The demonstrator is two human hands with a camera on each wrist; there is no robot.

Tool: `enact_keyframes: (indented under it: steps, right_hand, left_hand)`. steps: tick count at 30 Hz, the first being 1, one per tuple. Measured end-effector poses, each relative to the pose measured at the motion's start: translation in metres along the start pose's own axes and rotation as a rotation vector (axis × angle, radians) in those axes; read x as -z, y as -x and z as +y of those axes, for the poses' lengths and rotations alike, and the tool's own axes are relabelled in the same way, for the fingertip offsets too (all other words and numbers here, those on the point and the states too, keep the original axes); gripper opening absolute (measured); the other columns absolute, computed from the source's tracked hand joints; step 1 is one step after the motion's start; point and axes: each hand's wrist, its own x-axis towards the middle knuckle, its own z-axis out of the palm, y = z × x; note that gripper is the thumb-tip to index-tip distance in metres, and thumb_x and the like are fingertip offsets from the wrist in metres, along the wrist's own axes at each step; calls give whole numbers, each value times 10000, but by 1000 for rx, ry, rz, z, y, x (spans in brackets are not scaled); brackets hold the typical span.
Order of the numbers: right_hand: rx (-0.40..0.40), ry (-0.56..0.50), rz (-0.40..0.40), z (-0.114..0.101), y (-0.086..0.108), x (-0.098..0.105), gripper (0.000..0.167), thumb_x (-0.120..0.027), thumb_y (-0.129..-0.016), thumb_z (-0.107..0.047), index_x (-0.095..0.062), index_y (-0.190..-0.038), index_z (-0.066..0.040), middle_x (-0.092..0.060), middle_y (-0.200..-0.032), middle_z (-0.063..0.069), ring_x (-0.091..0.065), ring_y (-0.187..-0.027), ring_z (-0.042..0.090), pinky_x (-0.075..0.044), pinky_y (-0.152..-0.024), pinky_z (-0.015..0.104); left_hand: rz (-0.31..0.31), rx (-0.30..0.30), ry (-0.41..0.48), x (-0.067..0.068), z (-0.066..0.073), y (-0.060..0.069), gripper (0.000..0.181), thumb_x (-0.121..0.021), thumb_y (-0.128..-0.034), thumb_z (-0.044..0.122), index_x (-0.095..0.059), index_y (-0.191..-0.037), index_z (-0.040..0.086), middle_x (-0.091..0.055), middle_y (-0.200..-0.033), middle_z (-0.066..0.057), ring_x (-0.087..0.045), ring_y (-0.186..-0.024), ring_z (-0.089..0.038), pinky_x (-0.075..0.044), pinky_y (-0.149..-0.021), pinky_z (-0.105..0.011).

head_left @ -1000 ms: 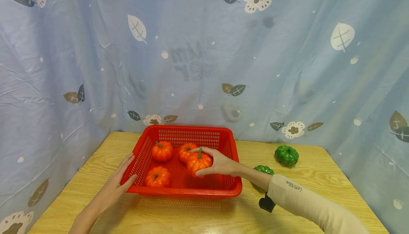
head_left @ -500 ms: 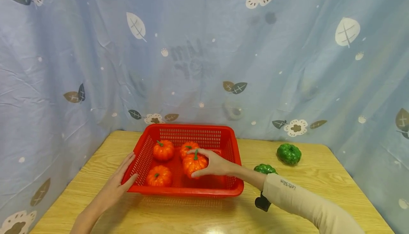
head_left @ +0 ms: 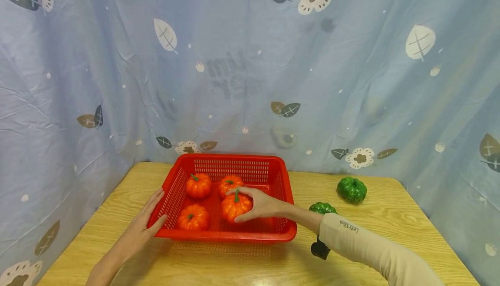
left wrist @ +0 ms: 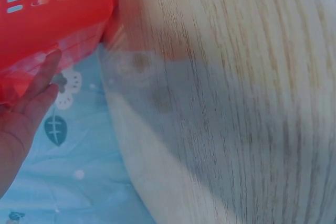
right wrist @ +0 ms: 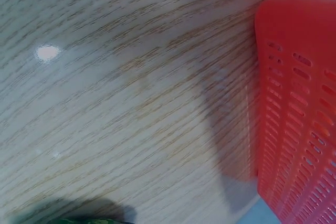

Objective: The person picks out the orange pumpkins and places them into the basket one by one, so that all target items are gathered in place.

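My right hand (head_left: 262,204) grips an orange toy pumpkin (head_left: 233,210) with a green stem, thumb on the near side and fingers over the far side. This pumpkin is inside the red plastic basket (head_left: 230,235), right of its middle; whether it touches the bottom I cannot tell. Three more orange pumpkins lie in there: back left (head_left: 198,186), front left (head_left: 193,218) and back middle (head_left: 229,184). At the basket's left end rests my left hand (head_left: 137,230), fingers straight along the outer wall. The left wrist view shows those fingers (left wrist: 44,72) touching the red wall.
Two green pumpkins lie on the wooden table (head_left: 218,268) right of the basket, one near the back (head_left: 351,190), one (head_left: 322,208) partly hidden by my right forearm. A patterned blue curtain (head_left: 234,69) hangs behind and at both sides.
My right hand has moved the gripped pumpkin a little left and toward me, lower in the basket. The left hand stays on the basket's left end.
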Motion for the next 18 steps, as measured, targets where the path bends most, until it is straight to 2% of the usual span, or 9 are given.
enact_keyframes:
  steps: [4, 11, 18]
  right_hand:
    - [-26, 48, -10, 0, -1, 0, 663, -798, -789, -217, -498, -1376, -149, -543, -1241, -77, -562, -1050, 88, -489, -863, 262]
    - [-39, 50, -48, 1, -6, -3, 620, -825, -753, -110, -547, -1307, -111, -571, -1167, -59, -586, -988, 73, -506, -831, 251]
    - [-36, 130, -93, 2, -9, -12, 567, -822, -757, -108, -569, -1262, -152, -576, -1117, -68, -559, -974, 36, -468, -858, 219]
  left_hand:
    - [-3, 1, -2, 0, -1, 0, 631, -599, -945, 130, -298, -1488, 17, -253, -1536, -187, -279, -1340, -400, -139, -913, 19]
    - [-10, 11, 3, 2, -2, -1, 639, -596, -949, 139, -285, -1494, 22, -242, -1540, -187, -277, -1327, -463, -131, -909, 20]
    - [-5, 2, 2, 0, -2, 0, 628, -593, -950, 136, -294, -1488, 11, -246, -1539, -191, -275, -1341, -401, -138, -912, 20]
